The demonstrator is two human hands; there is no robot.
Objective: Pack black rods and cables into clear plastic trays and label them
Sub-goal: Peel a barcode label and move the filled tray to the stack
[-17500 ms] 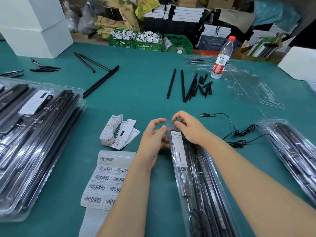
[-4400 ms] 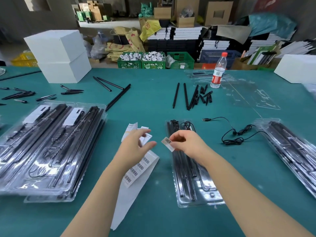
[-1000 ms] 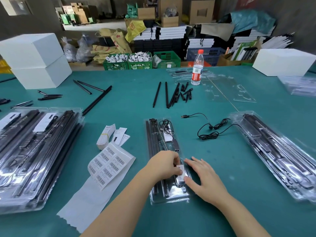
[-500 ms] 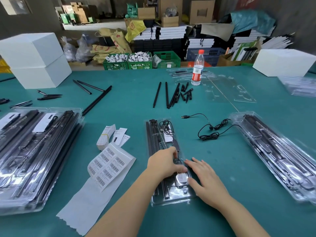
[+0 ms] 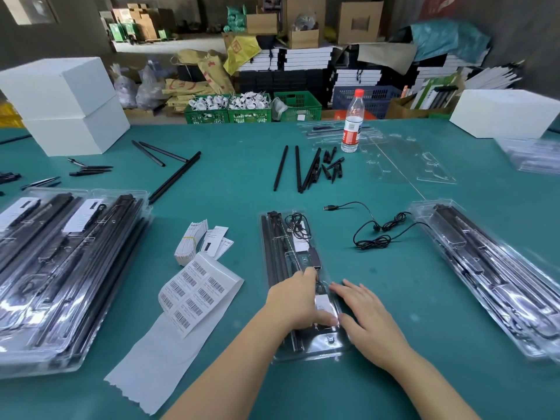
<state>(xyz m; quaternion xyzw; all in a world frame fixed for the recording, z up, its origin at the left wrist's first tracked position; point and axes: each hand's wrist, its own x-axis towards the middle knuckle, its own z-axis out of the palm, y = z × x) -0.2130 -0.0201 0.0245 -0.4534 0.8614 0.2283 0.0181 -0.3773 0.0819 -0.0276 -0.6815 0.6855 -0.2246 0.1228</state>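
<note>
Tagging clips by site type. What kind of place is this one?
Likely a small packing workshop or warehouse. A teal work table holds stacks of packed clear trays and a barcode label sheet; cardboard boxes and green crates are piled behind.

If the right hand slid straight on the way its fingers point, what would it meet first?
Probably the black adapter inside the clear tray; the right hand lies flat on the tray, fingers pointing up and left. Depth is uncertain.

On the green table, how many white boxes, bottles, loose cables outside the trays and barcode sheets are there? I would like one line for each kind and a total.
White boxes: 3
Bottle: 1
Loose cable: 1
Barcode sheet: 1
Total: 6
</note>
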